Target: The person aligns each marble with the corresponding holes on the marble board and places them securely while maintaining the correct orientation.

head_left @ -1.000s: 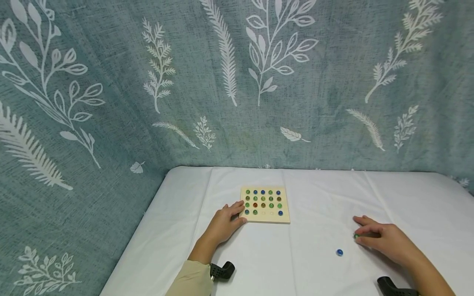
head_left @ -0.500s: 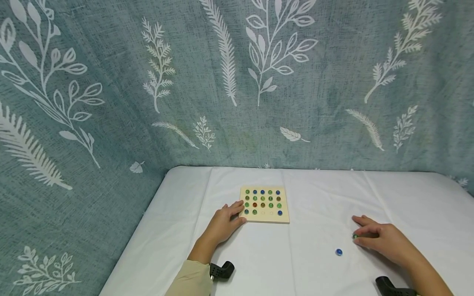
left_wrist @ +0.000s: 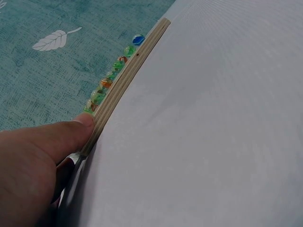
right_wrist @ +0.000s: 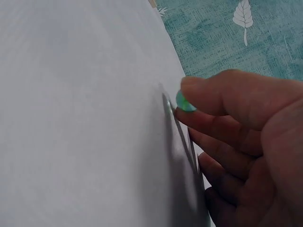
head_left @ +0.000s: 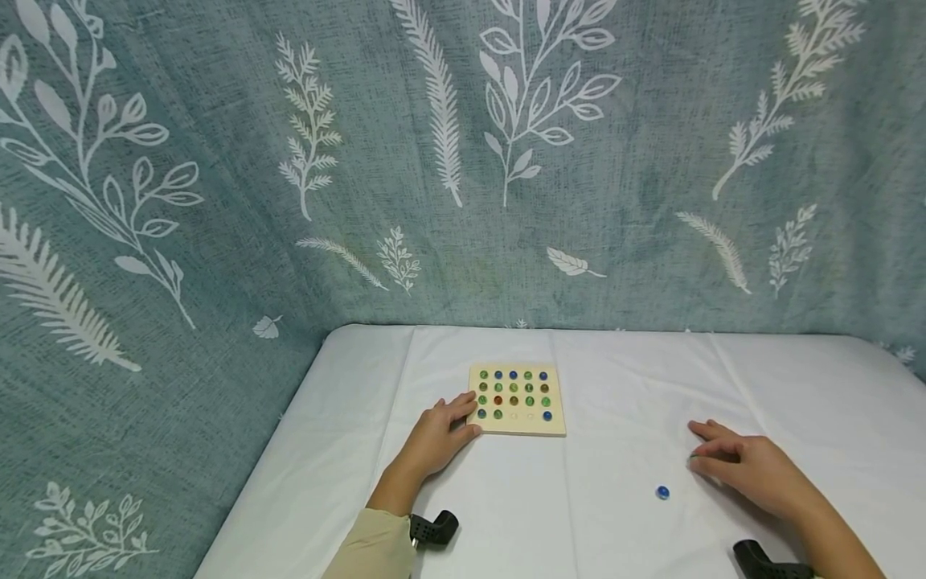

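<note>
On the white cloth lies a pale wooden board (head_left: pixel 526 426) set with rows of glass marbles, mostly green and blue. Two hollows in its nearest row hold no marble. My left hand (head_left: pixel 434 441) holds the board's near left corner, the thumb along the front edge and the fingers at the left side. Well to the right of the board, my right hand (head_left: pixel 755 470) pinches a green marble (right_wrist: pixel 183 101) between thumb and index finger, low over the cloth. From the head camera that marble is almost hidden by the fingertips.
One loose blue marble (head_left: pixel 662 492) lies on the white cloth (head_left: pixel 593 515), to the left of my right hand and nearer to me. A teal leaf-patterned curtain (head_left: pixel 463 161) hangs behind the table and along its left side.
Between my right fingertips the green marble has turned or slipped inward, so less of it shows. Both hands stay almost in place, and the board and the blue marble have not moved.
</note>
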{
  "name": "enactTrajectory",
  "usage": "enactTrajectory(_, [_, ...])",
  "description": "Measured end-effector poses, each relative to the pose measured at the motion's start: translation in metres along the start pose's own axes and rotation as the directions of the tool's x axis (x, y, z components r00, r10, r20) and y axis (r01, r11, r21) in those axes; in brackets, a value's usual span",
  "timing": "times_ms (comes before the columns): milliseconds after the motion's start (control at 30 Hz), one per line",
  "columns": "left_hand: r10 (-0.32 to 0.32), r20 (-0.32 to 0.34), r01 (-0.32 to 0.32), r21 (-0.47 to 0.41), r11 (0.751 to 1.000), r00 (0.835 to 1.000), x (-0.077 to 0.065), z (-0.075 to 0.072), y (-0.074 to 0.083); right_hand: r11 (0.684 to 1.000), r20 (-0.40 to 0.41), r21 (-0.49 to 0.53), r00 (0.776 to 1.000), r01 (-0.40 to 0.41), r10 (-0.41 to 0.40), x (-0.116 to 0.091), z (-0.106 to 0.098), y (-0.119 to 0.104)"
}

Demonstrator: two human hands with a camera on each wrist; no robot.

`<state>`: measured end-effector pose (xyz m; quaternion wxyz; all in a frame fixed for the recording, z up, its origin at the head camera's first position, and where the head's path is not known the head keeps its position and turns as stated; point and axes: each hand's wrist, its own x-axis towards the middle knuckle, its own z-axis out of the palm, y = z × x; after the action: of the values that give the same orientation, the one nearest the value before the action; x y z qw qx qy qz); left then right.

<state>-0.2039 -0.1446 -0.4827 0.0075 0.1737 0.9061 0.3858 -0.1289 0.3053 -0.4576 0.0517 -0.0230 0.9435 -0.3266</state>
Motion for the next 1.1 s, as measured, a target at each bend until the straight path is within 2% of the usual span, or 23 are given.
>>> enactTrajectory(233, [-0.003,0.009,0.003,0.009,1.0,1.0,0.001,-0.001,0.0,0.999,-0.045,-0.034,0.999,0.028,-0.029,0.007,0.004,-0.015])
enactTrajectory(467, [0.002,0.003,-0.002,0.012,1.0,1.0,0.003,-0.003,-0.002,0.992,-0.082,-0.017,0.988,0.126,-0.127,0.028,0.013,-0.062])
enactTrajectory(700, [0.004,0.008,-0.004,0.022,1.0,1.0,0.003,-0.001,-0.003,0.982,-0.117,-0.006,0.975,0.188,-0.188,0.057,0.049,-0.118])
enactTrajectory(800, [-0.002,0.009,0.002,0.025,1.0,1.0,0.003,-0.002,-0.003,0.979,-0.107,0.015,0.974,0.203,-0.2,0.069,0.067,-0.138])
enactTrajectory(900, [0.001,0.009,-0.001,0.023,1.0,1.0,0.003,-0.002,-0.002,0.974,-0.085,0.04,0.972,0.223,-0.219,0.079,0.083,-0.152])
enactTrajectory(1100, [-0.015,0.017,0.015,0.003,1.0,1.0,0.001,-0.001,-0.001,0.951,-0.065,-0.007,0.949,0.31,-0.31,0.092,0.106,-0.168])
